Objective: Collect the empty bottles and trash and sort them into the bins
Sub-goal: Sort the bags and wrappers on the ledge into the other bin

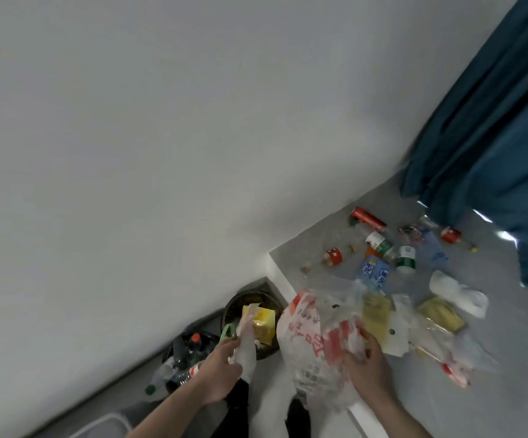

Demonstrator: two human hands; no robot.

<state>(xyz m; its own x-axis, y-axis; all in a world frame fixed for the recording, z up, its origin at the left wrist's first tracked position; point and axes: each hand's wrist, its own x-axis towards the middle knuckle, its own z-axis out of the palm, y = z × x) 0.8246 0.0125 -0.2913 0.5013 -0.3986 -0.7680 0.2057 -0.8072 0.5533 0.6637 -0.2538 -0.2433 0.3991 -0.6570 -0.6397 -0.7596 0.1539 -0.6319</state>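
Observation:
My left hand (pixel 220 371) grips a bunch of pale paper and wrapper scraps (pixel 246 336) just above the nearer rim of a round black trash bin (pixel 236 303), which holds a yellow carton (pixel 264 324). My right hand (pixel 367 361) clutches a crumpled white plastic bag with red print (pixel 313 336) at the near edge of the grey table (pixel 329 226). A second black bin (pixel 177 344) to the left holds several bottles, one with an orange cap. Empty bottles and wrappers lie scattered on the table beyond the bag.
On the table lie a red can (pixel 368 215), a small red-labelled bottle (pixel 332 257), two green-labelled bottles (pixel 405 258), a blue packet (pixel 372 270), yellow packaging (pixel 443 312) and white tissue (pixel 458 294). A teal curtain (pixel 493 121) hangs at the right. A white bin rim (pixel 104 423) shows bottom left.

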